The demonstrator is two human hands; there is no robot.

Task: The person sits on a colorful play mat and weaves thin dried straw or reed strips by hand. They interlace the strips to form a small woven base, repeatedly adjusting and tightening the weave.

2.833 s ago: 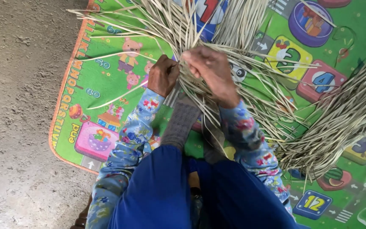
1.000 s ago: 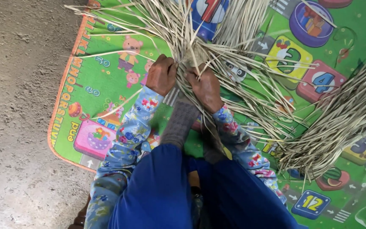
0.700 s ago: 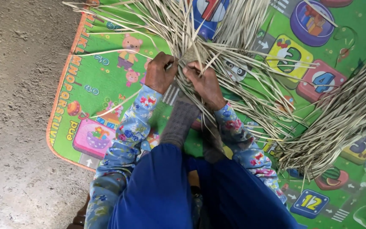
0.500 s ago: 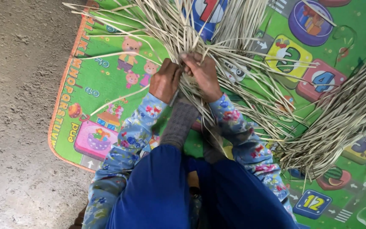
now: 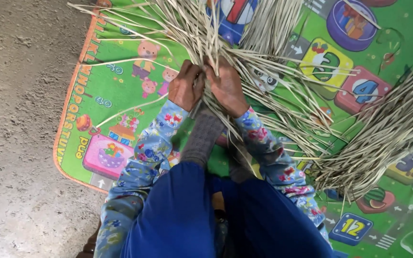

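both hands sit close together in the upper middle of the frame, seen from above by the head camera. the left hand [image 5: 186,88] is curled shut around a few thin dry straw strips [image 5: 201,38], with its knuckles up. the right hand [image 5: 226,86] is right beside it, touching it near the thumbs, and its fingers are bent down and pinching more of the same strips. the two hands squeeze the strips at the spot where many of them cross.

the straw strips are long, pale and flat. they fan out from the hands to the upper left, straight up, and off to the right. some loose ones lie over the play mat [image 5: 120,95], which is bright green with cartoon animals, numbers and letters and has an orange edge. a second big bundle of straw [image 5: 383,138] lies at the right side of the frame, well apart from the hands, with its ends pointing to the lower middle.

both arms wear blue flowery sleeves [image 5: 154,143]. just below the hands a grey sock [image 5: 201,141] on a foot presses on the strips. a dark blue skirt [image 5: 187,220] fills the lower middle of the frame. the bare gritty floor [image 5: 20,143] fills the left side of the frame, beside the mat's edge.
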